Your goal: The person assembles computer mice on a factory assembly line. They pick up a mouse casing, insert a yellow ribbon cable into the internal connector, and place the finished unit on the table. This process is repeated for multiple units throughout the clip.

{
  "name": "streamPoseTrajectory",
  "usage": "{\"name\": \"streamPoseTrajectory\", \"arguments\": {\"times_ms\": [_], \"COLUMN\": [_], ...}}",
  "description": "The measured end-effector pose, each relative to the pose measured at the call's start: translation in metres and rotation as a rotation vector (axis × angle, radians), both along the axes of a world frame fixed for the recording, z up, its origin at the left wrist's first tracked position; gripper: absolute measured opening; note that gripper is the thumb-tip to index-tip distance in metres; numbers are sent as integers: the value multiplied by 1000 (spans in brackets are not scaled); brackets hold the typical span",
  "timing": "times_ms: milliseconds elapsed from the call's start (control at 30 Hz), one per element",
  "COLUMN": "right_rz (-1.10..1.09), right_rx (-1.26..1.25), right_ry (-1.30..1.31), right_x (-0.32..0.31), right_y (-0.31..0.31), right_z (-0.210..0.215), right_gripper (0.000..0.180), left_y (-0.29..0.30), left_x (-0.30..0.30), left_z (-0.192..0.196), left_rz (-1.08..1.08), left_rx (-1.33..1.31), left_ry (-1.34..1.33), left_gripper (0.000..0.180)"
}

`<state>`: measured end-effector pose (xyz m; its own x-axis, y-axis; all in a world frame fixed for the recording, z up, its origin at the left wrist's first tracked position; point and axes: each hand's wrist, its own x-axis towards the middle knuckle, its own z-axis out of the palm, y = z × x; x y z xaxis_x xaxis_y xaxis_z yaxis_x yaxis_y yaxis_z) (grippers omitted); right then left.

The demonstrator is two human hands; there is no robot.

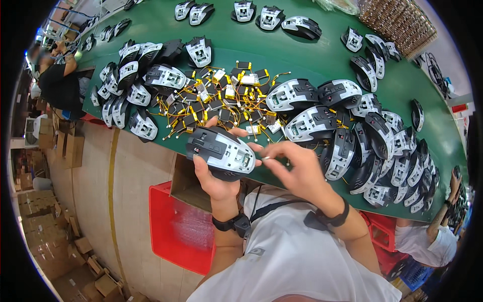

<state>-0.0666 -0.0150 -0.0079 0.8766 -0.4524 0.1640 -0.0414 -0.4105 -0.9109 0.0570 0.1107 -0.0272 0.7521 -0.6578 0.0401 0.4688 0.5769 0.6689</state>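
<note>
My left hand (220,187) is closed around a black and white computer mouse (227,152), its underside turned up and an opening showing near its right end. At that end my right hand (301,168) makes a pinch, thumb against forefinger. Something small and pale shows at those fingertips, too small to name. Just beyond the mouse lies a heap of small flat batteries (204,103) with yellow tape and thin coloured leads. Other upturned mice (311,124) crowd the bench right of the heap, and more mice (168,76) sit on its left.
The green bench (241,53) carries further mice along its far side and a stack of brownish trays (397,25) at the back right. Below its near edge are a cardboard box (187,187) and a red crate (173,221). People sit at left (60,90) and right (425,244).
</note>
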Motion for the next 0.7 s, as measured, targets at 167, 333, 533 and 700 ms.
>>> {"name": "streamPoseTrajectory", "arguments": {"times_ms": [167,333,533,700], "right_rz": [-103,-118,-220,-139], "right_rx": [455,325,-152,11], "right_ry": [-121,-57,-159,-132], "right_x": [-18,-33,-40,-53], "right_y": [-16,-18,-19,-23], "right_z": [20,32,23,25], "right_gripper": [8,9,17,17], "left_y": [-15,-29,-45,-48], "left_x": [-8,-20,-36,-40], "left_z": [6,12,23,23], "left_rz": [-99,-224,-133,-226], "left_rx": [-39,-69,34,-15], "left_ry": [36,24,1,82], "left_gripper": [90,92,89,87]}}
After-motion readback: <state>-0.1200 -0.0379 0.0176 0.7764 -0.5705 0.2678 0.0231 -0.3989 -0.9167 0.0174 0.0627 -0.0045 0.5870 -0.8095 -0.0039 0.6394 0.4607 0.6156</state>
